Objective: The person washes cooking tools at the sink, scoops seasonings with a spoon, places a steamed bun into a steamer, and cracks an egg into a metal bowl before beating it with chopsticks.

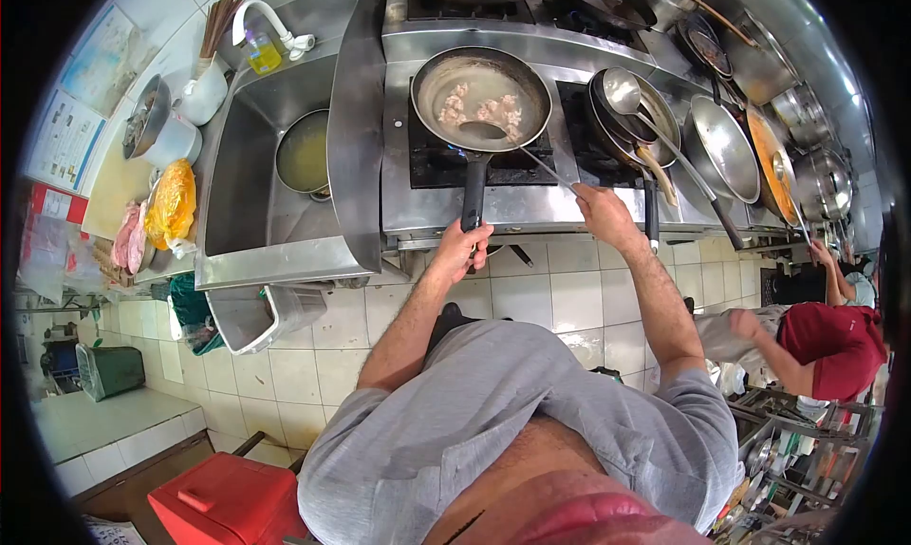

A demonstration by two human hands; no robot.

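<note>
My left hand is wrapped round the black handle of a frying pan, which sits over a stove burner. In my right hand is the thin handle of a metal ladle, whose bowl rests inside the pan. Pale pinkish pieces of food lie in a little cloudy liquid in the pan, in two clusters beside the ladle. A small flame shows under the pan's near left edge.
Left of the stove is a sink holding a pot. Stacked pans and a long ladle stand on the right burner, beside a metal bowl. A person in a red shirt stands at the right. A red bin is behind.
</note>
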